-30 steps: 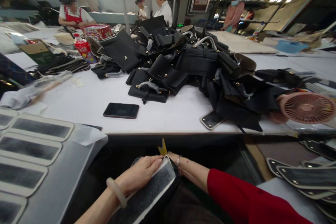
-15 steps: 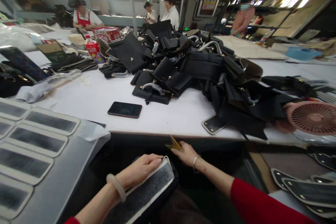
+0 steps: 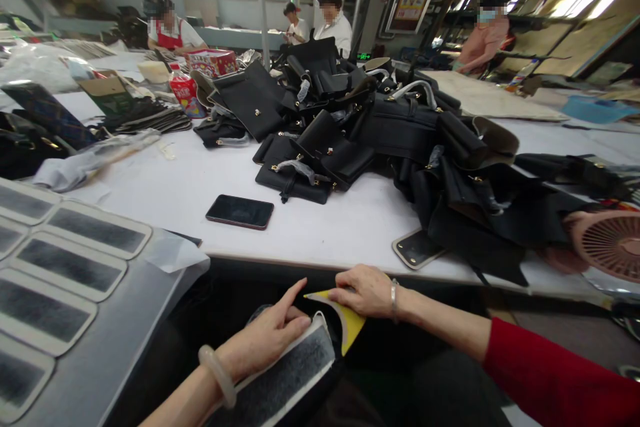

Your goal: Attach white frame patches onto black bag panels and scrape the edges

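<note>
My right hand (image 3: pixel 364 290) pinches a thin yellow piece (image 3: pixel 353 328) with a pale, inward-curved edge. It is held close beside the rounded end of a dark panel with a whitish border (image 3: pixel 295 370), in front of the table edge. My left hand (image 3: pixel 273 333) rests along the far side of this panel. Its index finger is stretched out toward the yellow piece, and the thumb lies over the panel's border. What supports the panel from below is dark and hard to make out.
Similar bordered panels (image 3: pixel 67 273) lie in rows on a grey board at left. Black bags (image 3: pixel 395 123) are heaped on the white table (image 3: pixel 345 233), with a phone (image 3: pixel 240 211) before them. A pink fan (image 3: pixel 607 243) stands at right. Several people are farther back.
My right hand has turned and brought the yellow piece down to the panel's end. My left index finger has lifted and extended. The whole view has shifted slightly.
</note>
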`<move>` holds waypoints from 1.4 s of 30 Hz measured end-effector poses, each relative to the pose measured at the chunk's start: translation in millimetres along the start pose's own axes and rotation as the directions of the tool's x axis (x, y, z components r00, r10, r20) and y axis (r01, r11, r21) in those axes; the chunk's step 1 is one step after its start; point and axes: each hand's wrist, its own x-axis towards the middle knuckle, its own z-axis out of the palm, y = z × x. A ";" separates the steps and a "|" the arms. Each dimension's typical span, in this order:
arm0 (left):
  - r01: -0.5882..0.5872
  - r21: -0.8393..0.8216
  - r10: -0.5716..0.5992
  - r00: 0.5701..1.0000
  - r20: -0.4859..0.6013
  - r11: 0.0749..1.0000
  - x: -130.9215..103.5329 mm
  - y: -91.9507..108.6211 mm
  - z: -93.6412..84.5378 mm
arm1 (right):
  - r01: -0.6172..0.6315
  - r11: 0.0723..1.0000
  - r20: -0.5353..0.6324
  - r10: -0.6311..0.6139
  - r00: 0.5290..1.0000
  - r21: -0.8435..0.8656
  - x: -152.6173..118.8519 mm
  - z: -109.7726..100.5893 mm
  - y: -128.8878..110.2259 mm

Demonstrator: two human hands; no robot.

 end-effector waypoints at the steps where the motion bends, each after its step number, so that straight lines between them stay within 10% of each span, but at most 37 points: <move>1: -0.010 0.003 0.010 1.000 0.000 1.000 -0.3 0.7 0.2 | 0.009 0.998 -0.068 -0.014 0.998 -0.065 2.6 -1.0 -3.7; 15: -0.062 0.189 0.071 0.997 -0.042 0.980 -1.6 3.6 -0.1 | 0.332 0.820 -0.085 -0.415 0.906 -0.467 29.0 -11.0 -25.5; 42: -0.112 0.393 0.148 0.987 -0.063 0.913 -12.6 17.4 4.2 | 0.318 0.825 -0.048 -0.383 0.923 -0.467 18.4 -2.4 -34.0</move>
